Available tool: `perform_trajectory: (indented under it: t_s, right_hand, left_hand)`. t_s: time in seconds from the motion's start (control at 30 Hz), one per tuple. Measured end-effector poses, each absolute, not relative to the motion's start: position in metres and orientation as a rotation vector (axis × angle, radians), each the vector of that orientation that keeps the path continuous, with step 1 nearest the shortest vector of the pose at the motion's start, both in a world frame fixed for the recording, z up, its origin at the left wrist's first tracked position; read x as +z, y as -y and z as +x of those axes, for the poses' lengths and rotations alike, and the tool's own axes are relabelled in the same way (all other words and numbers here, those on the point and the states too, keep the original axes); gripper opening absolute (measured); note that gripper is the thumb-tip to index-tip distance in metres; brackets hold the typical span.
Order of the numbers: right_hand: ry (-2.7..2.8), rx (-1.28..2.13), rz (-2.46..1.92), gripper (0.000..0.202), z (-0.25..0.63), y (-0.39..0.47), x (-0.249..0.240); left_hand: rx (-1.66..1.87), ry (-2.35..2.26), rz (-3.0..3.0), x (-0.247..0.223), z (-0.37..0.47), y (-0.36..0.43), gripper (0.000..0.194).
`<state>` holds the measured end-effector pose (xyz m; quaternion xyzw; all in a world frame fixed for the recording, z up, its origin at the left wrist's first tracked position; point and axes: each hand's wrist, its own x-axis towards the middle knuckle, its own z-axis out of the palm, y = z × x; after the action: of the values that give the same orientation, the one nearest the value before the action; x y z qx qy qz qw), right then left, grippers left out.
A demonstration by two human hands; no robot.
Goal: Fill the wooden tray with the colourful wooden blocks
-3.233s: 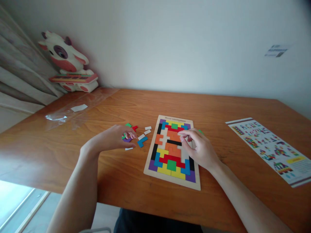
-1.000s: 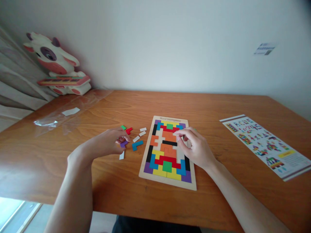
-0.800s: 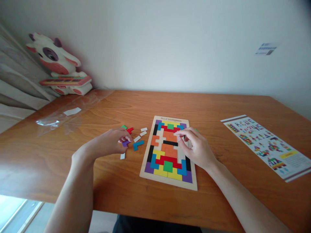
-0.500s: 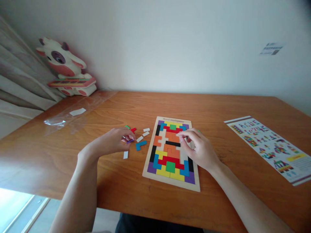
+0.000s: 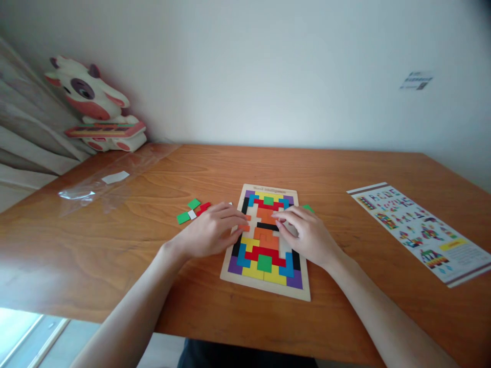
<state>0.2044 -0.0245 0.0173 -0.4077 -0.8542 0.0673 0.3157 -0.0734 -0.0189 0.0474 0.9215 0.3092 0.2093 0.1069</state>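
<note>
My left hand (image 5: 217, 230) reaches over the left edge of the wooden tetromino puzzle board (image 5: 264, 291). Its fingers are bent close together beside an orange piece (image 5: 246, 228); anything between them is hidden. Over the board's right side, my right hand (image 5: 305, 232) has its thumb and index finger drawn into a pinch near the long black piece (image 5: 267, 226). What that pinch holds, if anything, I cannot make out. Coloured pieces fill the top and bottom of the board, among them a green square (image 5: 264, 263). Pale bare patches show around the middle.
Loose green pieces (image 5: 183, 218), a red piece (image 5: 204, 207) and a white piece (image 5: 192, 214) lie left of the board, partly behind my left hand. A green piece (image 5: 308, 208) lies beyond my right hand. A printed sheet (image 5: 418, 230), plastic bag (image 5: 88, 189) and cow toy (image 5: 103, 112) are farther out.
My left hand has moved right, from the loose pieces to the board's left edge, uncovering green pieces there. My right hand stays over the board. The whole view has shifted slightly.
</note>
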Motion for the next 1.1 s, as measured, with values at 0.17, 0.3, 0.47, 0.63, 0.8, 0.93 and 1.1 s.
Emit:
perform_trajectory:
  t_s: [0.17,0.3,0.47,0.63,0.8,0.93,1.1]
  right_hand:
    - [2.286,0.221,-1.078,0.018,0.212,0.022,0.016]
    - [2.374,0.230,-1.048,0.010,0.217,0.020,0.016]
    - [2.363,0.284,-1.090,0.008,0.220,0.018,0.018]
    - [2.334,0.299,-1.158,0.015,0.220,0.018,0.018]
    - [2.345,0.317,-1.178,0.012,0.219,0.018,0.017]
    - [2.331,0.382,-1.226,0.013,0.220,0.018,0.018]
    - [2.266,0.515,-1.291,0.014,0.220,0.017,0.019]
  left_hand:
    - [0.603,-0.862,2.766,0.035,-0.056,0.025,0.027]
    - [0.563,-0.826,2.782,0.033,-0.058,0.024,0.026]
    - [0.524,-0.800,2.787,0.032,-0.058,0.024,0.027]
    - [0.514,-0.796,2.777,0.029,-0.056,0.026,0.028]
    - [0.505,-0.771,2.790,0.027,-0.056,0.026,0.027]
    - [0.467,-0.771,2.801,0.028,-0.057,0.026,0.027]
    - [0.446,-0.785,2.801,0.030,-0.057,0.027,0.027]
